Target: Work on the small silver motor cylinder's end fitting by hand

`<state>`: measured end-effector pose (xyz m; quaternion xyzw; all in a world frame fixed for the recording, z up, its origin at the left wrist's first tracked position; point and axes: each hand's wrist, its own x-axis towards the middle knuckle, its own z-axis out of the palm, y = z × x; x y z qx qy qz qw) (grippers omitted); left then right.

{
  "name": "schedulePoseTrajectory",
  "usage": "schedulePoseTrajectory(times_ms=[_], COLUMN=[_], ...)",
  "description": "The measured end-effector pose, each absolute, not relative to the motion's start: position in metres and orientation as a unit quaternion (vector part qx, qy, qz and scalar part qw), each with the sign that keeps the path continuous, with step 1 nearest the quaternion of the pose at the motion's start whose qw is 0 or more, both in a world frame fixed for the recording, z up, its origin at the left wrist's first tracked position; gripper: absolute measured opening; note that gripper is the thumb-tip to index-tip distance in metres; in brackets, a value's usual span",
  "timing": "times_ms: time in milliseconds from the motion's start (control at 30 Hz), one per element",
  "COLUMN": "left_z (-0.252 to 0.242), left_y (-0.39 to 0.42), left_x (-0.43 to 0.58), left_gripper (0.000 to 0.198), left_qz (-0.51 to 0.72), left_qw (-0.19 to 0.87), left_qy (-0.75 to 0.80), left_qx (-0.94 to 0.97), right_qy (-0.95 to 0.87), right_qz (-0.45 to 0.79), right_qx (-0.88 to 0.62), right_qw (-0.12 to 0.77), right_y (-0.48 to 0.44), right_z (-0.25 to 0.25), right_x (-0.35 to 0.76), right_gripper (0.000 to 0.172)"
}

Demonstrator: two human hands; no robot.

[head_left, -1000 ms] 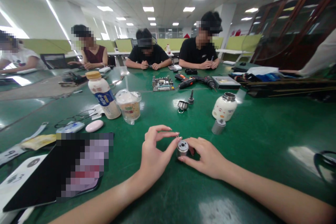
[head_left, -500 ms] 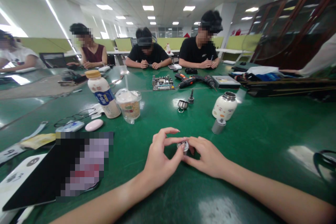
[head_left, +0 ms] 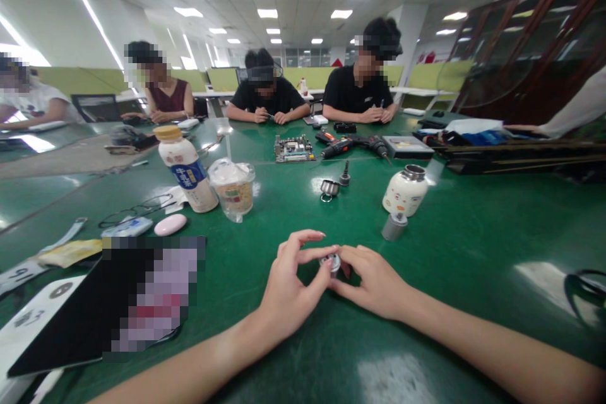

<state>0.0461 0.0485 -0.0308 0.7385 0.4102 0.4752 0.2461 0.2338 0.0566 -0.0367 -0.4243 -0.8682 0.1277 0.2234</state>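
Observation:
A small round silver part is between my hands on the green table. My left hand pinches it from the left with thumb and index finger, the other fingers raised. From the right, my right hand closes its fingertips round the same part. Beyond my right hand lies a grey metal cylinder, in front of an open white bottle with small printed pictures. Farther ahead, a silver cap with a ring sits beside a dark threaded piece.
At the left are a milk-type bottle, a lidded plastic cup, a pink oval object and a black tablet-like panel. Across the table lie a circuit board and power drills. Several people sit around.

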Motion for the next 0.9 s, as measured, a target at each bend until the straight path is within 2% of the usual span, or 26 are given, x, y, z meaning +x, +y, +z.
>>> schedulePoseTrajectory(times_ms=[300, 433, 500, 667, 900], left_z=[-0.030, -0.030, -0.033, -0.044, -0.043], left_y=[0.051, 0.057, 0.064, 0.077, 0.077], left_x=[0.055, 0.048, 0.043, 0.032, 0.033], left_gripper=[0.011, 0.014, 0.015, 0.029, 0.028], left_qz=[0.545, 0.573, 0.544, 0.423, 0.438], left_qw=[0.242, 0.175, 0.153, 0.215, 0.200], left_qy=[0.432, 0.454, 0.484, 0.514, 0.522], left_qx=[0.677, 0.659, 0.668, 0.715, 0.704], right_qy=[-0.868, -0.867, -0.865, -0.862, -0.863], right_qz=[0.132, 0.135, 0.133, 0.136, 0.136], right_qx=[-0.421, -0.425, -0.429, -0.431, -0.433], right_qw=[0.227, 0.223, 0.223, 0.229, 0.223], right_y=[0.057, 0.056, 0.055, 0.054, 0.053], right_z=[-0.036, -0.034, -0.032, -0.032, -0.032], right_x=[0.233, 0.232, 0.232, 0.233, 0.232], right_gripper=[0.026, 0.026, 0.027, 0.026, 0.025])
